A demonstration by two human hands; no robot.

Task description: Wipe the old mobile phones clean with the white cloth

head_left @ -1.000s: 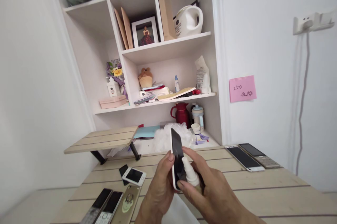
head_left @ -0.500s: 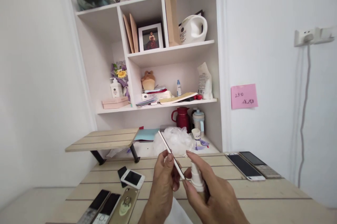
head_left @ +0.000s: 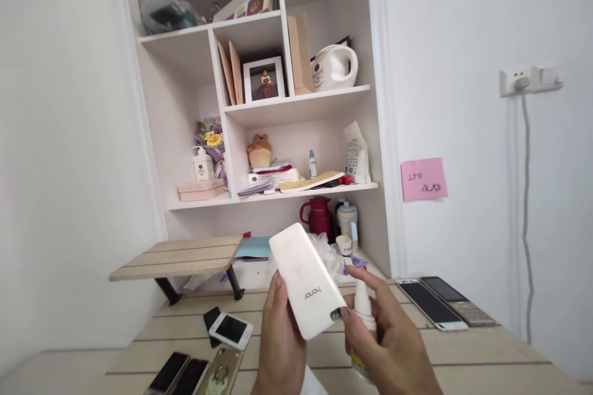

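A white smartphone (head_left: 301, 277) with "honor" on its back is held up tilted, its back turned towards me and its camera at the lower right corner. My left hand (head_left: 281, 345) grips it along its left side, fingers hidden behind it. In my right hand (head_left: 396, 342) is a small spray bottle (head_left: 364, 308) with a white top, partly covered by the fingers. The right thumb meets the phone's camera corner, while the index finger stretches over the bottle's top. Something white (head_left: 312, 382), perhaps paper or cloth, shows below the hands.
Several phones lie on the slatted table: a small white one (head_left: 231, 330) and a gold one with a ring (head_left: 222, 370) at left, a white one (head_left: 430, 304) at right. A low wooden stand (head_left: 180, 256) is behind left. Shelves (head_left: 296, 104) rise at the back.
The phone has turned from edge-on to showing its white back. My right hand with the spray bottle has shifted slightly right and down in the view; the camera view has also tilted up a little.
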